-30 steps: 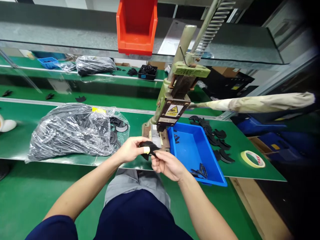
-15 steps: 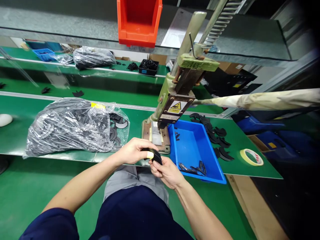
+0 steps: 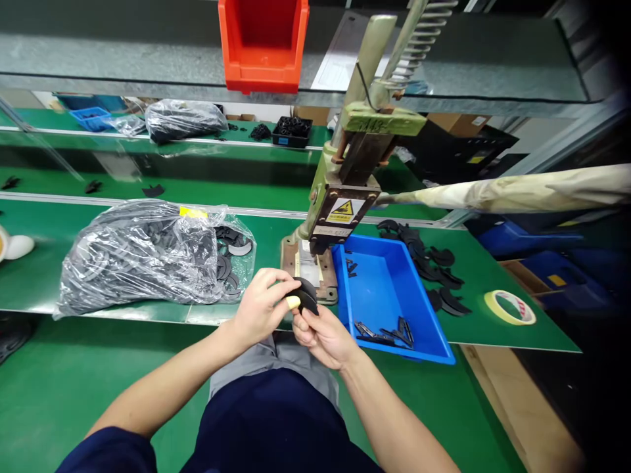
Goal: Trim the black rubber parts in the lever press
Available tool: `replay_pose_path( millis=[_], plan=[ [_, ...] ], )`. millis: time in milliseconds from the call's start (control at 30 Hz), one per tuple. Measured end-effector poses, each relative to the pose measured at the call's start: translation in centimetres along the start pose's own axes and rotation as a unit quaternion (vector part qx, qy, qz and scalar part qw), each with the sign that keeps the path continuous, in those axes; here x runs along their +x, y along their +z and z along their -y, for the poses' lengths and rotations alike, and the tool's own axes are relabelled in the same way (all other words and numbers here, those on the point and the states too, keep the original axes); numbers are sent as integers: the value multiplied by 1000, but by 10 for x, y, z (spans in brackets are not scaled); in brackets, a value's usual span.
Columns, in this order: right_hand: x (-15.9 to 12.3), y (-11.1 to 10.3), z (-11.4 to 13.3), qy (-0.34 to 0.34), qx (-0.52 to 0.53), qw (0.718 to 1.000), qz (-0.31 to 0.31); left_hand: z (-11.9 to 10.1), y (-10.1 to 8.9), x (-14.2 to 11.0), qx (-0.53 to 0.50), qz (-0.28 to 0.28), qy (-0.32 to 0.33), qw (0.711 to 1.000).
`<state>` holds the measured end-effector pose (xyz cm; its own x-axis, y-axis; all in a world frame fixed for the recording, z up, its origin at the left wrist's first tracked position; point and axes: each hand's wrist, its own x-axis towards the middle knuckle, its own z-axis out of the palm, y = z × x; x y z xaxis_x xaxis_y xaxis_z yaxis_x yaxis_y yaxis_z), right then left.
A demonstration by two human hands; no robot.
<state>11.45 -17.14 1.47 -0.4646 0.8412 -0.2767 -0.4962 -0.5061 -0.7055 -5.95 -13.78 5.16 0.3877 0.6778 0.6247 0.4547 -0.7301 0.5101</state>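
A curved black plastic part [image 3: 306,293] is held between my two hands, just in front of the hand press [image 3: 340,203]. My left hand [image 3: 266,302] pinches its upper left side, with yellow tape around the thumb tip. The fingers of my right hand [image 3: 325,335] close on its lower right end. Behind the part lies the press's base plate [image 3: 327,293]. Right of the press stands a blue bin [image 3: 379,276] with several small black pieces [image 3: 389,334] in it. On the left, a clear plastic bag [image 3: 138,256] is full of similar curved parts.
Loose curved black parts [image 3: 444,279] and a roll of yellow tape [image 3: 510,308] lie right of the bin. The press's wrapped lever [image 3: 513,194] sticks out to the right. A red bin [image 3: 263,49] sits on the shelf above. At the left edge is a white rounded object [image 3: 18,247].
My left hand has shifted its grip and the curved part is turned, showing more of its broad face. My right hand stays at its lower end. The camera view has shifted slightly.
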Motion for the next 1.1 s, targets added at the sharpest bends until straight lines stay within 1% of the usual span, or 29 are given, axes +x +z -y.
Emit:
replay_pose_path(
  millis=[67,167,200,233,300,367,433,533,633,733,800,900,933,1000,1033,1100],
  plan=[
    [1,-2,-1,-3,-6,1000,3,0,-1,-1,19,27,-4,999],
    [1,-5,-1,-2,-20,1000,9,2,-6,1,-25,87,-24,996],
    [1,-6,0,1,-27,1000,15,3,-9,3,-45,107,-21,993],
    [0,-6,1,5,-36,999,22,5,-12,6,-66,129,-6,989],
    [-3,-6,1,6,-61,997,38,6,-19,12,-108,170,51,978],
    [-6,-6,0,-13,-90,995,38,4,-24,18,-138,191,108,966],
    [-10,-7,-2,-49,-121,991,18,-1,-28,23,-134,189,123,965],
    [-12,-8,-3,-86,-159,984,-7,-10,-30,26,-92,181,81,976],
    [-12,-6,0,-83,-171,982,6,-14,-30,27,-93,173,38,980],
    [-12,-2,4,-81,-177,980,30,-11,-32,25,-139,131,-5,982],
    [-11,0,7,-81,-194,976,53,-7,-34,23,-181,130,-53,973],
    [-9,-2,10,-89,-244,962,79,-5,-37,18,-236,174,-123,948],
    [-8,-4,11,-100,-266,956,79,-4,-37,16,-238,173,-135,946],
    [-7,-9,13,-138,-317,937,59,-3,-36,11,-208,134,-130,960],
    [-8,-12,14,-167,-344,923,39,-1,-35,9,-182,109,-109,971],
    [-9,-17,16,-240,-398,886,-11,3,-32,4,-122,69,-32,990]
  ],
)
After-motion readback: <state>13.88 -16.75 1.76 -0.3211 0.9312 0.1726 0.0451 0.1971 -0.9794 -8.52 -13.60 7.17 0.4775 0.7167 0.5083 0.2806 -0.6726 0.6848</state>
